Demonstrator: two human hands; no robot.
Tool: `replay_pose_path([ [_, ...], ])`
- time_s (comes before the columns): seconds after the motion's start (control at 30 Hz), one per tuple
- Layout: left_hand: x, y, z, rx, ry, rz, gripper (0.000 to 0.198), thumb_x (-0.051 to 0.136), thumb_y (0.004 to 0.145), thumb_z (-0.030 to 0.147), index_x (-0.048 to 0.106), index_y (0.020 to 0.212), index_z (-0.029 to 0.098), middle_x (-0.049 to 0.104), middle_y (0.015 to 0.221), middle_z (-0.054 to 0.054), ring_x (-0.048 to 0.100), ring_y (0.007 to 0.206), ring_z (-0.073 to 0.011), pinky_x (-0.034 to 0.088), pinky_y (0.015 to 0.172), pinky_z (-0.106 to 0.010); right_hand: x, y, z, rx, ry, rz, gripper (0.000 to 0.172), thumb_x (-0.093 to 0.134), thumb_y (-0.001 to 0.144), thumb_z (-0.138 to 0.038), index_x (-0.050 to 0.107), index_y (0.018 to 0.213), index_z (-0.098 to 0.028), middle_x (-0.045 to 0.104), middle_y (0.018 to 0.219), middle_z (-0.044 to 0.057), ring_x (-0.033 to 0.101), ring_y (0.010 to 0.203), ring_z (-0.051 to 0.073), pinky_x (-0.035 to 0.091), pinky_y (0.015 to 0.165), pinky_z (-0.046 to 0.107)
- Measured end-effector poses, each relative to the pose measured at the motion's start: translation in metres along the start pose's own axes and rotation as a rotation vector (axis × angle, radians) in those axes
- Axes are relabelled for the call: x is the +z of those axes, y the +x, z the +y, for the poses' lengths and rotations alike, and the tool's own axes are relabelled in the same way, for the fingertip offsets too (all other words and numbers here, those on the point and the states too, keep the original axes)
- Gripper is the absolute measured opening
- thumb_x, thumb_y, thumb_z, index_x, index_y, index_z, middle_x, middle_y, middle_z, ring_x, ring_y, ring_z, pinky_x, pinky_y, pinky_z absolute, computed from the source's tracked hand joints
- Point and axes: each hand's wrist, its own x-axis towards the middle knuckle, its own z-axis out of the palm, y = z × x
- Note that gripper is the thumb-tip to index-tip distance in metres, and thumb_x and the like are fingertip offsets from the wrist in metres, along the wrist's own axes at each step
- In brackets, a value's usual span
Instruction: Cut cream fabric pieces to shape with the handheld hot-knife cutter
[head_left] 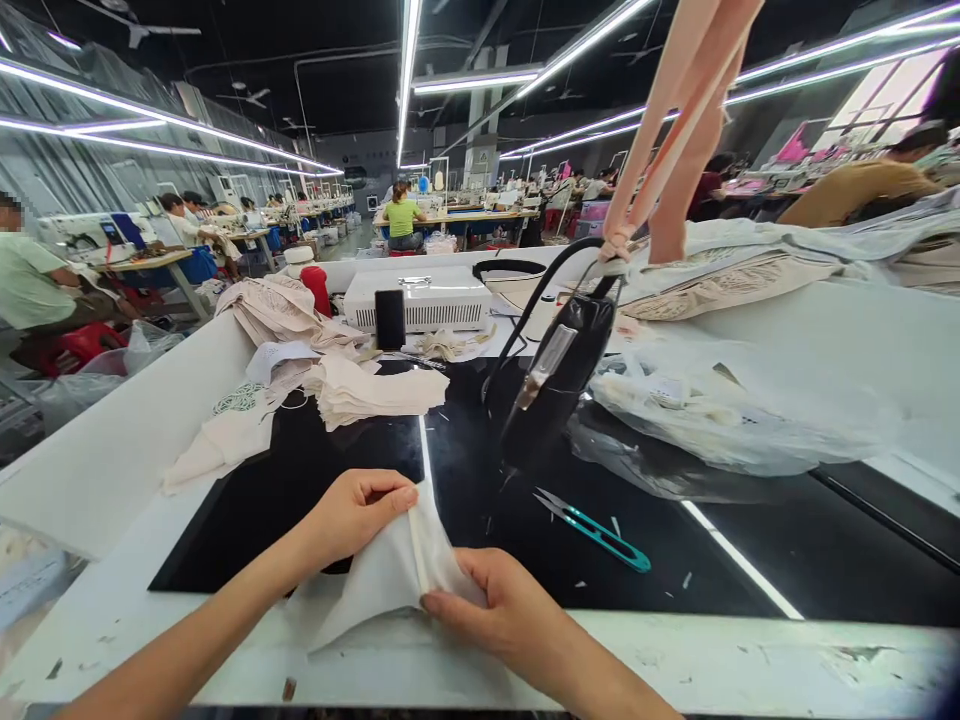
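Observation:
A piece of white fabric (pixel 382 585) with a narrow strip or seam along it is stretched between my hands, over the front edge of a glossy black work surface (pixel 247 520). My left hand (pixel 369 512) pinches its upper end between thumb and fingers. Lower down and to the right, my right hand (pixel 484 598) grips the strip's other end, thumb on top. Teal thread snips (pixel 600 533) lie to the right of my hands, touched by neither. A stack of cream fabric pieces (pixel 375 390) rests beyond my left hand.
A dark device (pixel 559 370) with a cable hangs by peach fabric strips (pixel 667 130) over the surface. Clear plastic bags (pixel 735 405) lie at right. Behind stand a white vented box (pixel 420 300), a phone (pixel 390 320) and a red thread cone (pixel 316 290). People sit at sewing tables beyond.

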Motion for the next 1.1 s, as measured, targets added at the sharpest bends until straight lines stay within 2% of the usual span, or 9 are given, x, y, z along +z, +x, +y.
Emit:
replay_pose_path([
  [0.1,0.004,0.013,-0.006,0.041,0.074,-0.024,0.033,0.055,0.097,0.044,0.075,0.092,0.019,0.068,0.085,-0.002,0.060,0.080,-0.0189,0.047,0.074,-0.028,-0.012,-0.008,0.001,0.051,-0.259,0.163,0.029,0.057,0.085,-0.036,0.041,0.065,-0.022,0.037,0.065,-0.005,0.032,0.061,0.012,0.022,0.055,0.028],
  [0.23,0.012,0.018,-0.006,0.266,0.538,0.121,0.024,0.052,0.100,0.025,0.072,0.112,0.019,0.068,0.104,-0.006,0.062,0.098,-0.0227,0.051,0.091,-0.038,-0.022,-0.020,0.004,0.110,-0.525,0.338,0.015,0.054,0.088,-0.035,0.060,0.082,-0.023,0.055,0.069,-0.002,0.047,0.064,0.016,0.029,0.061,0.029],
  [0.47,0.045,0.001,-0.006,0.619,0.835,-0.012,0.014,0.058,0.101,0.019,0.067,0.112,0.017,0.070,0.110,-0.007,0.067,0.100,-0.0229,0.056,0.086,-0.037,-0.035,-0.043,0.017,0.097,-0.493,0.377,0.038,0.058,0.087,-0.045,0.068,0.119,-0.028,0.069,0.075,0.001,0.058,0.061,0.019,0.040,0.059,0.030],
  [0.63,0.059,-0.005,-0.014,0.670,0.872,-0.017,0.014,0.060,0.100,0.016,0.064,0.113,0.015,0.070,0.114,-0.008,0.068,0.100,-0.0230,0.057,0.083,-0.036,-0.088,-0.062,0.022,0.162,-0.387,0.568,0.046,0.066,0.082,-0.058,0.068,0.116,-0.027,0.070,0.072,0.002,0.061,0.059,0.020,0.047,0.054,0.030],
  [0.7,0.061,-0.007,-0.014,0.696,0.861,-0.015,0.014,0.057,0.100,0.012,0.064,0.112,0.015,0.071,0.115,-0.008,0.068,0.102,-0.0220,0.056,0.085,-0.034,-0.112,-0.065,0.019,0.067,-0.358,0.751,0.071,0.073,0.074,-0.067,0.060,0.131,-0.025,0.073,0.088,0.007,0.066,0.069,0.024,0.052,0.057,0.033],
  [0.8,0.063,-0.009,-0.012,0.727,0.831,0.000,0.015,0.058,0.100,0.012,0.063,0.113,0.015,0.070,0.121,-0.007,0.067,0.108,-0.0216,0.055,0.090,-0.034,-0.133,-0.062,0.007,-0.211,-0.236,0.906,0.102,0.078,0.062,-0.079,0.047,0.145,-0.028,0.068,0.127,0.015,0.070,0.102,0.032,0.059,0.086,0.044],
  [0.9,0.063,-0.008,-0.011,0.737,0.822,0.028,0.017,0.060,0.100,0.017,0.062,0.117,0.014,0.070,0.126,-0.007,0.067,0.112,-0.0225,0.054,0.091,-0.035,-0.133,-0.049,-0.016,-0.504,-0.096,0.878,0.092,0.077,0.063,-0.079,0.051,0.140,-0.034,0.060,0.142,0.013,0.062,0.125,0.032,0.052,0.104,0.047],
  [1.0,0.062,-0.006,-0.013,0.740,0.850,0.073,0.019,0.060,0.102,0.021,0.062,0.119,0.015,0.071,0.126,-0.007,0.067,0.111,-0.0223,0.055,0.086,-0.033,-0.124,-0.032,-0.037,-0.710,-0.011,0.859,0.063,0.082,0.073,-0.063,0.063,0.124,-0.032,0.074,0.114,0.008,0.074,0.094,0.027,0.061,0.086,0.045],
  [1.1,0.063,-0.004,-0.016,0.734,0.886,0.109,0.020,0.060,0.102,0.023,0.063,0.119,0.014,0.072,0.125,-0.006,0.068,0.109,-0.0223,0.055,0.082,-0.033,-0.111,-0.016,-0.048,-0.810,0.060,0.827,0.050,0.081,0.081,-0.044,0.062,0.126,-0.033,0.072,0.089,0.000,0.069,0.064,0.020,0.061,0.063,0.038],
])
